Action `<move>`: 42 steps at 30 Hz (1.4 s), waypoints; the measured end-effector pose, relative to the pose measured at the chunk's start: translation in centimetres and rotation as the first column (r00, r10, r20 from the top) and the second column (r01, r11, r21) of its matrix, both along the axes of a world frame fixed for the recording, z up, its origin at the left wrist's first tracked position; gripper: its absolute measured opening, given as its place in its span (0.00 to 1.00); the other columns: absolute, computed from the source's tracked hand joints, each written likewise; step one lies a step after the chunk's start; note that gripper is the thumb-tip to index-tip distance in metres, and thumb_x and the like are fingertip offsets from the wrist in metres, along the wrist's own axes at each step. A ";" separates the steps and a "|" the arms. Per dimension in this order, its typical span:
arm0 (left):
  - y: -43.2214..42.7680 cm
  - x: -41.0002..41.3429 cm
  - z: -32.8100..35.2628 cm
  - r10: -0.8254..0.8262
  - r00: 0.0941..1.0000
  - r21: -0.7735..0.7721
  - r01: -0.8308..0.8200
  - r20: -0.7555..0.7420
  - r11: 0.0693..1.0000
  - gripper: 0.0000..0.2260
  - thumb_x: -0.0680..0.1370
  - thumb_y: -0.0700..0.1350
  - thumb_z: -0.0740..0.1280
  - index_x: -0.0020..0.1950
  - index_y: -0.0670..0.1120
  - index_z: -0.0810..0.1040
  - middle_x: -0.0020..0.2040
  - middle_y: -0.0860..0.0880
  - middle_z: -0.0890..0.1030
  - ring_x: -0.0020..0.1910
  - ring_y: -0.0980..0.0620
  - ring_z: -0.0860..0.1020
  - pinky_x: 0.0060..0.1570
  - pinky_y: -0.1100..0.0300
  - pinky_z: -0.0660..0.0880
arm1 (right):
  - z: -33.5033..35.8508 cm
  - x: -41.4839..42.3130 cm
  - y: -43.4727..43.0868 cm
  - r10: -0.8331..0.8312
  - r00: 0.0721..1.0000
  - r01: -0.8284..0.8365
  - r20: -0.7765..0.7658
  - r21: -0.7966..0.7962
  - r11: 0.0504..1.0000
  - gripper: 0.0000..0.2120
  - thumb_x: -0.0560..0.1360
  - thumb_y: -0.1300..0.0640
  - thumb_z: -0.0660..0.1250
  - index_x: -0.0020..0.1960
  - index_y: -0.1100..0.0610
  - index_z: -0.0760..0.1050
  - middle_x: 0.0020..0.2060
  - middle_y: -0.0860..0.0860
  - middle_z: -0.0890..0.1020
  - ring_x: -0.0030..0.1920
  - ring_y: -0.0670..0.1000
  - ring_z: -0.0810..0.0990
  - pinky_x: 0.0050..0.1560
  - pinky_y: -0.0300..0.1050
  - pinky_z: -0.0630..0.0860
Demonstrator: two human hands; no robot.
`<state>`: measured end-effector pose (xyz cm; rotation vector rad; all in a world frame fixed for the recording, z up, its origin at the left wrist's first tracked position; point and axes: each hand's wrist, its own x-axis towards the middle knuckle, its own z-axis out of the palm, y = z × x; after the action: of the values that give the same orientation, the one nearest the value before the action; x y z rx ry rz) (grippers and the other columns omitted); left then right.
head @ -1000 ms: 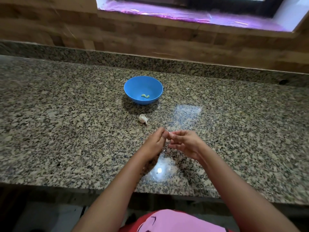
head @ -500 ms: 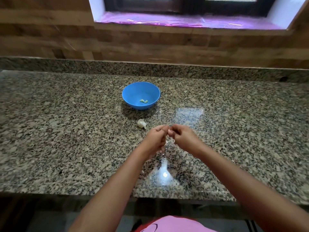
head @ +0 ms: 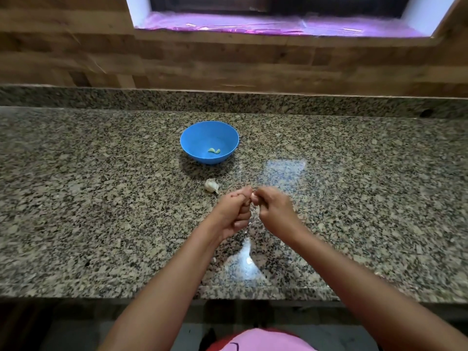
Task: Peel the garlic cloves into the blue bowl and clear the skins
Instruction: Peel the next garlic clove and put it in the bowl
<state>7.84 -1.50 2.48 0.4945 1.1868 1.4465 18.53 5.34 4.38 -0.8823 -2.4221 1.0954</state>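
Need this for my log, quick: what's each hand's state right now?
Left hand: closed, gripping a clove that is mostly hidden.
Right hand: closed, pinching the same clove.

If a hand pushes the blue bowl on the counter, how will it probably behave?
The blue bowl looks like thin plastic holding only two peeled cloves, so it is probably light. On the polished granite counter it would likely slide. Its narrow base and wide rim suggest a push at the rim could tip it.
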 end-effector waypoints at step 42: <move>-0.2 1.2 -3.2 0.154 0.712 0.014 -0.198 -0.685 0.980 0.08 0.80 0.44 0.62 0.41 0.48 0.74 0.35 0.49 0.77 0.26 0.59 0.75 0.26 0.62 0.75 | -1.9 0.6 1.1 -0.354 0.923 0.095 -0.150 -0.804 0.588 0.08 0.67 0.69 0.71 0.47 0.68 0.78 0.41 0.61 0.83 0.37 0.54 0.82 0.41 0.46 0.82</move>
<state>9.05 -1.70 -0.77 0.9497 1.9084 1.4176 19.13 6.43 2.51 -1.1193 -1.4501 2.0646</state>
